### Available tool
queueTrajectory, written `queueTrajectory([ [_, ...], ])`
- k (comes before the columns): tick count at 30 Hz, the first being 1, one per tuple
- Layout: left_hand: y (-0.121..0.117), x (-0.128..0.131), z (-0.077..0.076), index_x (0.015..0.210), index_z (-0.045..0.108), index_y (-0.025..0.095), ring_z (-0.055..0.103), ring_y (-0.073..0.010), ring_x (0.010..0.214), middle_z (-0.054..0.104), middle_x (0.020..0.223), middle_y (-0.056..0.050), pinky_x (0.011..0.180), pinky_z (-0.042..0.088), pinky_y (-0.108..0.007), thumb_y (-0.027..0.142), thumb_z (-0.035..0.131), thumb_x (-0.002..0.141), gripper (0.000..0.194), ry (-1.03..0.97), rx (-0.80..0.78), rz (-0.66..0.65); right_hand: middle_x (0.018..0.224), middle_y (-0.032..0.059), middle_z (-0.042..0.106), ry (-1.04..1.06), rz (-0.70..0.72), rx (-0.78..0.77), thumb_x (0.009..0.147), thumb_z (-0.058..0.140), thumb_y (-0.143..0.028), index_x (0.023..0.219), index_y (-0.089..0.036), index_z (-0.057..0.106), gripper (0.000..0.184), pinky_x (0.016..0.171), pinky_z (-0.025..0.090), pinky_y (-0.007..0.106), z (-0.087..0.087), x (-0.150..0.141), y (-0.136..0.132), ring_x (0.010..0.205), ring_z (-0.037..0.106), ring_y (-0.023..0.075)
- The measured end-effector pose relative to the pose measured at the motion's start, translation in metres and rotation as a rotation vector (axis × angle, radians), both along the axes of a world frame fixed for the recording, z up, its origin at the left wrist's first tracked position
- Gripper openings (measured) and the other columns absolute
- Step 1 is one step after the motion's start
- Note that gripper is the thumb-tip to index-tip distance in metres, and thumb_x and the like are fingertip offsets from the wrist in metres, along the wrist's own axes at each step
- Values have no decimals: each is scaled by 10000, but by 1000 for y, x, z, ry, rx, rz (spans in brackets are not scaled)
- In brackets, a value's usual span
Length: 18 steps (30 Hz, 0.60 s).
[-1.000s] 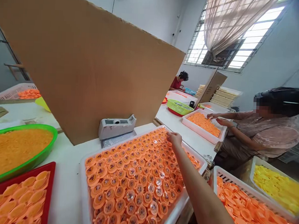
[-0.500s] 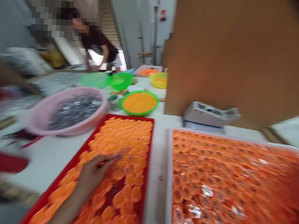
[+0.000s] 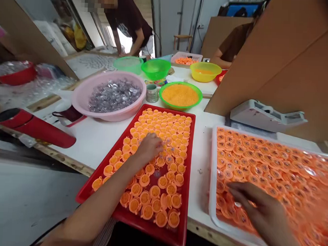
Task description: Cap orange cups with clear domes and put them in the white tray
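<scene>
My left hand (image 3: pixel 150 148) reaches over a red tray (image 3: pixel 187 196), fingers curled together. Small clear plastic pieces (image 3: pixel 168 149) lie by its fingertips; what it grips is hidden. Rows of small orange cups (image 3: pixel 154 191) with a side tab, holding yellow-orange granules, fill much of this tray. My right hand (image 3: pixel 260 207) is low over a white tray (image 3: pixel 213 176) at the right, thumb and fingers drawn together at its left part. Packed in that tray are orange round pieces (image 3: pixel 257 155) with dark marks and shiny clear tops. Whatever is between the right fingertips is too small to tell.
Behind the red tray stand a pink basin (image 3: pixel 107 115) of clear and grey pieces, a tin (image 3: pixel 152 93) and a green bowl (image 3: pixel 164 105) of granules. A red flask (image 3: pixel 38 128) lies left. A tape dispenser (image 3: pixel 262 114) stands by a cardboard panel (image 3: pixel 299 71). Two people work beyond.
My right hand has come into view over the white tray. My left hand stays over the red tray, its fingers more curled. The camera view has shifted, and a second person now shows.
</scene>
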<state>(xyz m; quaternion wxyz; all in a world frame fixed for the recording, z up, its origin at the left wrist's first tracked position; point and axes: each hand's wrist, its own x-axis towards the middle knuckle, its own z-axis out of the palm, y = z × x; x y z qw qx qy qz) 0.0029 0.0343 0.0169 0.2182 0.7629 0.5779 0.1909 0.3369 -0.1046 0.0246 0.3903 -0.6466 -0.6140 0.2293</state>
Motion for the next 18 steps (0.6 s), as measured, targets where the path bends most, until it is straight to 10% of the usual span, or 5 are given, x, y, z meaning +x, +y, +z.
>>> queueTrajectory([
  [6,-8,-9,9,871,685,148,519,-273,952,595,921,-97,861,397,-422,122,569,841,123,-32,-31,-23,866,68,656,-125,539,-87,919,502,-124,963,-224,679,209,685,556,351,-10,-112,-6,811,635,215],
  [18,-118,-9,11,673,689,193,604,-182,774,631,735,-17,679,430,-274,72,558,794,216,-270,-345,-197,767,22,584,-235,657,-93,818,478,27,802,-195,681,301,567,446,237,-8,-148,-1,661,555,141],
])
